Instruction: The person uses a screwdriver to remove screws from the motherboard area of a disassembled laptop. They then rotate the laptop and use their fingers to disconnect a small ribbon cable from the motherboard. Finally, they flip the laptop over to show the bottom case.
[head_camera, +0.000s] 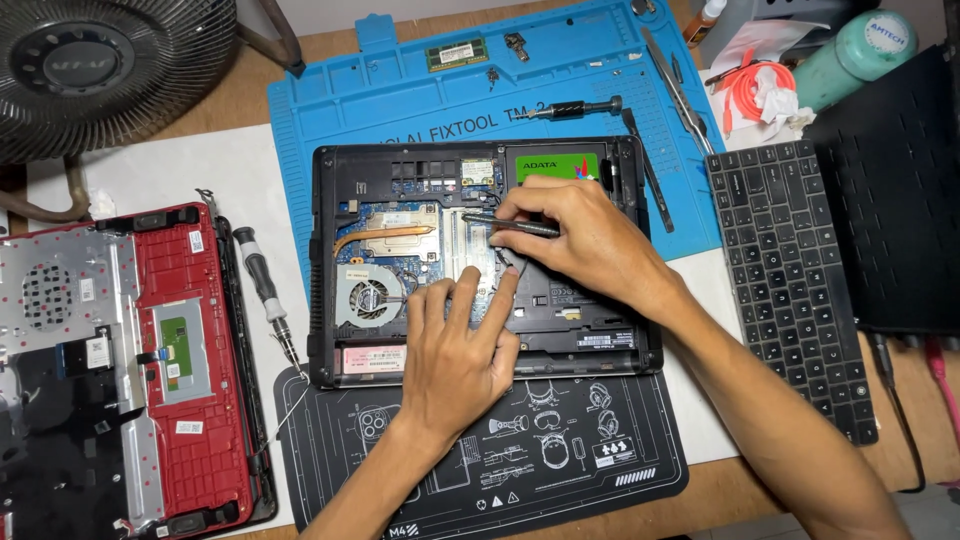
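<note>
An opened black laptop base (330, 300) lies bottom-up on the mats, showing its blue board, copper heat pipe (385, 233), fan (368, 298) and a green-labelled drive (552, 163). My left hand (455, 350) rests flat on the board near the middle, fingers pressing down beside the fan. My right hand (575, 235) grips a thin metal tool (520, 227), its tip pointing left over the memory slot area. Both hands meet at the centre of the laptop.
A red laptop cover (200, 330) lies left, with a screwdriver (265, 290) beside it. A blue work mat (400, 100) holds a memory stick (456, 53), a driver (565, 108) and tweezers (678, 90). A keyboard (790, 280) lies right, a fan (100, 70) top left.
</note>
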